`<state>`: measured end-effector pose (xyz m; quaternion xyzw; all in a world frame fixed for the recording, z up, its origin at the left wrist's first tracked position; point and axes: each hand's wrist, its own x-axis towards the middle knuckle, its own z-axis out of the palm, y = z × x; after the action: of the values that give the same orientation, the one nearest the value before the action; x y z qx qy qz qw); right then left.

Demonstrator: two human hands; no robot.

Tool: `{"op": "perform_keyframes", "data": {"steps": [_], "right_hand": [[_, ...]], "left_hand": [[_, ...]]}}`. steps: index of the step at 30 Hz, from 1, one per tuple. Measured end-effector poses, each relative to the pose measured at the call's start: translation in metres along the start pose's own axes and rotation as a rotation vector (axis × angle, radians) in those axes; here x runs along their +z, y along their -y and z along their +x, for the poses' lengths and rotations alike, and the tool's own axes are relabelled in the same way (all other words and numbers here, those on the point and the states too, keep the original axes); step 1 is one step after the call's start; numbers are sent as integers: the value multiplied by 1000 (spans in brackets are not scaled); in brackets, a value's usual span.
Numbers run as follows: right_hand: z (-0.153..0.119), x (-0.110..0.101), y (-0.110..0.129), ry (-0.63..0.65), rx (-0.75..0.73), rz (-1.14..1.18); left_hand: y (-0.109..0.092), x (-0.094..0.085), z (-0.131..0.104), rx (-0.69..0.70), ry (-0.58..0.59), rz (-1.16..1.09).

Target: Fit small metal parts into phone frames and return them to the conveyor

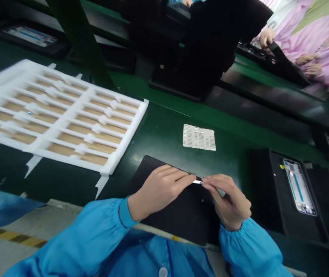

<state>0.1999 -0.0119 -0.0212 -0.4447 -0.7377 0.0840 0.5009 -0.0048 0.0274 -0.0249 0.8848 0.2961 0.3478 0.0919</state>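
My left hand [164,186] and my right hand [231,198] meet above a black mat [178,219], both closed with the fingertips pinched. Between them shows a slim, light-coloured piece [197,182] with a dark end by the right fingertips. My fingers cover most of it, so its kind cannot be made out. Beyond the hands, on the green table, lies a sheet of small silvery strip labels [199,137].
A white foam tray [126,140] with slotted compartments stands at the left, tape tabs at its edges. To the right, a phone frame [299,186] rests in a black holder [277,196]. A dark stand [187,54] rises behind. Across the table, people in pink sleeves [306,42] work.
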Motion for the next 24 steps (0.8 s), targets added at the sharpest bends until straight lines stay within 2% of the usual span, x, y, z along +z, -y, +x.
{"op": "perform_keyframes", "data": {"steps": [5,14,20,24], "right_hand": [[3,-7,0,99,-134,-105],[2,-19,5,299,-236,-271],[-6,-14,10,190,-162,-309],[-14,-17,4,217,-199,-360]], "left_hand": [[0,0,0,4,-11,7],[0,-2,1,7,7,-3],[0,-2,2,21,-8,-3],[0,-1,1,22,-5,-9]]}}
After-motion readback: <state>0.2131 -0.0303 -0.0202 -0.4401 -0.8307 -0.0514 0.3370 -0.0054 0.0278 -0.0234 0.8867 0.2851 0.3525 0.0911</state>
